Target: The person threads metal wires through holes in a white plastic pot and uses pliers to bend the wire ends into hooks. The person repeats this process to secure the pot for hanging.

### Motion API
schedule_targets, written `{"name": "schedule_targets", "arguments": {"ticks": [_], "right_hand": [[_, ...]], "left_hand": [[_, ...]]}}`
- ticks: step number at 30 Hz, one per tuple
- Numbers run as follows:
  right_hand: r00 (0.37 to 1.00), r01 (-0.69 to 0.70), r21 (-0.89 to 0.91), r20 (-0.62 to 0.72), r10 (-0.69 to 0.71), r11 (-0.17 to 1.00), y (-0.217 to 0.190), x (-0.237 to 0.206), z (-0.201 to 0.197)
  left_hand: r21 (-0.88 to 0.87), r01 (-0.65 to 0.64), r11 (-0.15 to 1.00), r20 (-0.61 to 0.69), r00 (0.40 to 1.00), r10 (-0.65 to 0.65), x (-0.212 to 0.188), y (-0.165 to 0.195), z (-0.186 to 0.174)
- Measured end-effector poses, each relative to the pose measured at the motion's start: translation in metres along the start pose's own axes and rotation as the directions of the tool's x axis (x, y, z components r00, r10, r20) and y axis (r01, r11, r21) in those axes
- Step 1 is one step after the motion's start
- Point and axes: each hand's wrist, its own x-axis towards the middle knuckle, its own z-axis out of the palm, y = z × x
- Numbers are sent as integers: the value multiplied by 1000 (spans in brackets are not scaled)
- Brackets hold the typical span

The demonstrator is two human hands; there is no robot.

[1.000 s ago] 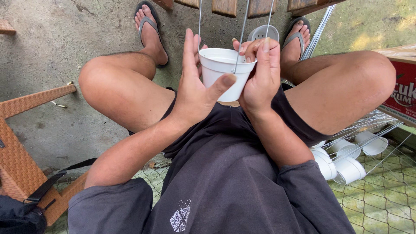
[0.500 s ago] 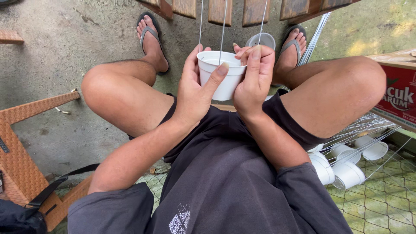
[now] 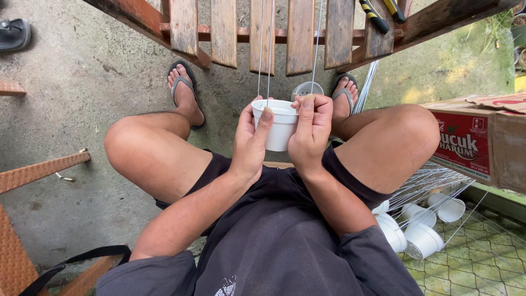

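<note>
A small white plastic cup (image 3: 279, 130) is held upright between my knees. My left hand (image 3: 251, 141) wraps its left side, thumb resting on the rim. On the cup's right side my right hand (image 3: 310, 130) pinches thin strings (image 3: 267, 49) at the rim; these strings rise straight up past the wooden slats (image 3: 263, 30). I am seated, both feet in sandals on the concrete floor.
Another white cup (image 3: 307, 89) lies on the floor near my right foot. Several strung white cups (image 3: 419, 233) lie on wire mesh at the right, beside a red cardboard box (image 3: 476, 145). Yellow-handled pliers (image 3: 381, 10) rest on the slats. A woven chair (image 3: 24, 219) stands left.
The view has tilted up, showing the wooden slats above. Both hands stay on the cup, with the left thumb shifted up onto the rim.
</note>
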Motion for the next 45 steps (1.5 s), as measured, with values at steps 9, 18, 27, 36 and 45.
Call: {"name": "schedule_targets", "arguments": {"ticks": [9, 18, 27, 36, 45], "right_hand": [[997, -15, -104, 76, 23, 994, -34, 17, -4], [950, -286, -138, 92, 300, 948, -111, 34, -21], [947, -5, -436, 286, 143, 900, -132, 27, -23], [942, -130, -348, 250, 225, 928, -126, 26, -23], [936, -116, -348, 275, 220, 930, -121, 27, -23]], "left_hand": [[-145, 78, 986, 74, 995, -68, 5, 11, 8], [-332, 267, 905, 292, 941, -170, 7, 26, 10], [-366, 323, 873, 424, 893, -153, -4, 23, 10], [-441, 350, 827, 425, 893, -151, -7, 27, 13], [-418, 329, 847, 399, 904, -154, -5, 26, 11]]}}
